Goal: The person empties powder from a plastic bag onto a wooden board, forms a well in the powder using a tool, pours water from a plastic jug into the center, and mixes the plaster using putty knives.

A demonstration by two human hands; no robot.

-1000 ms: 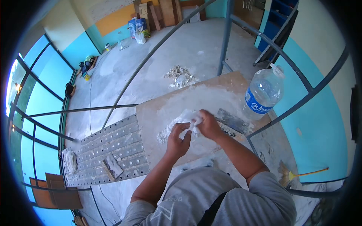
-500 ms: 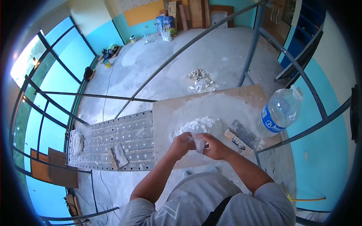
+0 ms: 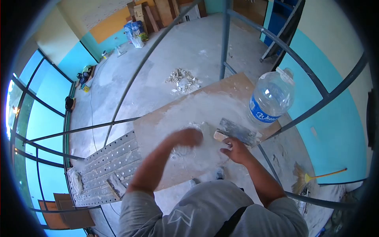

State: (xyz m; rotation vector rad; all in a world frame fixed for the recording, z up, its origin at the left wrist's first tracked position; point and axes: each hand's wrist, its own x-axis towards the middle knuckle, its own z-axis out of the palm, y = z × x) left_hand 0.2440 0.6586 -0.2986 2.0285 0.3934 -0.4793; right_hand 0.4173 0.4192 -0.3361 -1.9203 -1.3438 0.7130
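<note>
My left hand (image 3: 188, 137) is smeared by motion above the pile of white powder (image 3: 179, 153) on the board (image 3: 233, 85). Its fingers cannot be made out, and it covers much of the pile. My right hand (image 3: 237, 151) has thumb and fingers apart. Its fingertips are at the pale wooden handle (image 3: 220, 136) of a plaster-smeared trowel (image 3: 239, 131); whether they touch it I cannot tell. The trowel lies on the board, its grey blade towards the large clear water bottle (image 3: 272, 96) with a blue label.
A perforated metal scaffold plank (image 3: 106, 162) adjoins the board, with another trowel (image 3: 116, 185) and a white bundle (image 3: 75, 182) on it. Scaffold tubes (image 3: 225, 43) surround me. Below, debris (image 3: 183, 80) lies on the floor, and a broom (image 3: 304, 177) is at the right.
My hands have parted; the whitish, thin thing between them is out of sight. The right hand has moved to the trowel handle, the left over the powder. My view has turned right.
</note>
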